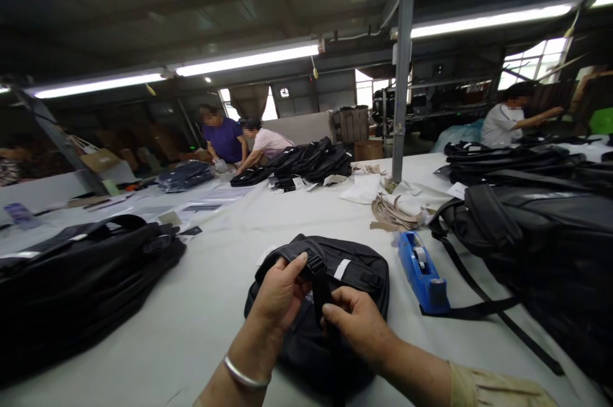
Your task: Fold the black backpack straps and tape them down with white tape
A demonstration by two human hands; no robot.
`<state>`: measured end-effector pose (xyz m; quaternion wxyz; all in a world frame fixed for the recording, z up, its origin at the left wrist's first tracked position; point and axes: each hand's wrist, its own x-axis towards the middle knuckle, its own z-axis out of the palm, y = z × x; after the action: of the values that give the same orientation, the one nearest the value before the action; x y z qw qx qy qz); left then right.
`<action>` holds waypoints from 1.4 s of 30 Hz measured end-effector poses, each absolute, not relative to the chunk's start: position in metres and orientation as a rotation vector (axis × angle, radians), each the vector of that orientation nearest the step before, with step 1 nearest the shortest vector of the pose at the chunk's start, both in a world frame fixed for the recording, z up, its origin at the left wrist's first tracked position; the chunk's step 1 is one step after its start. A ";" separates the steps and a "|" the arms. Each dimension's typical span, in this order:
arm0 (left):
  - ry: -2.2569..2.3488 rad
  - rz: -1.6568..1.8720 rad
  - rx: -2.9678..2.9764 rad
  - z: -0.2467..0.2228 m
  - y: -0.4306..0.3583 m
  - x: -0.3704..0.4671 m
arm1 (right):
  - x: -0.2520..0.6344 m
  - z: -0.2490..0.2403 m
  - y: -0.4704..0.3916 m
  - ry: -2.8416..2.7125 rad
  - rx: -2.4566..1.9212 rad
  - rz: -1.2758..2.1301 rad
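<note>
A black backpack [354,253] lies on the white table in front of me, a short white strip of tape across its strap. My left hand [283,292] pinches the strap near a black buckle [316,264], thumb on top and fingers beneath. Just right of it, my right hand [357,317] grips the black webbing strap [321,295] that hangs below the buckle, thumb and index finger closed on it. A blue tape dispenser [424,276] stands to the right of the backpack.
Piled black bags lie at the left [86,279] and right [541,234]. Beige strips [395,212] lie beside a metal post [402,87]. More black bags [311,163] are farther back, where two people lean over the table. Another person sits at the far right.
</note>
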<state>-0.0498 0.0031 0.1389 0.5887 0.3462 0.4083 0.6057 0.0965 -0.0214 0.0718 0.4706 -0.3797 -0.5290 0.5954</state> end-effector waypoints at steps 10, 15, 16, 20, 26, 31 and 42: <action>0.954 1.473 0.692 0.134 0.010 -0.049 | 0.089 0.108 0.008 -1.225 -0.810 1.474; 0.907 1.513 0.691 0.142 0.012 -0.058 | 0.087 0.098 0.003 -1.275 -0.810 1.560; 0.895 1.517 0.686 0.143 0.012 -0.058 | 0.086 0.095 0.002 -1.265 -0.826 1.577; 0.859 1.514 0.683 0.144 0.013 -0.057 | 0.081 0.100 0.010 -1.216 -0.836 1.557; 0.864 1.493 0.684 0.153 0.017 -0.068 | 0.077 0.115 0.016 -1.279 -0.715 1.565; 0.863 1.551 0.643 0.158 0.021 -0.073 | 0.073 0.109 0.012 -1.265 -0.806 1.557; 0.857 1.519 0.670 0.179 0.027 -0.080 | 0.075 0.140 0.024 -1.404 -0.757 1.745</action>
<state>-0.0801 0.0273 0.1790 0.5946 0.2884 0.3689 0.6536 0.0748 0.0237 0.1403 0.3789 -0.2964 -0.5496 0.6830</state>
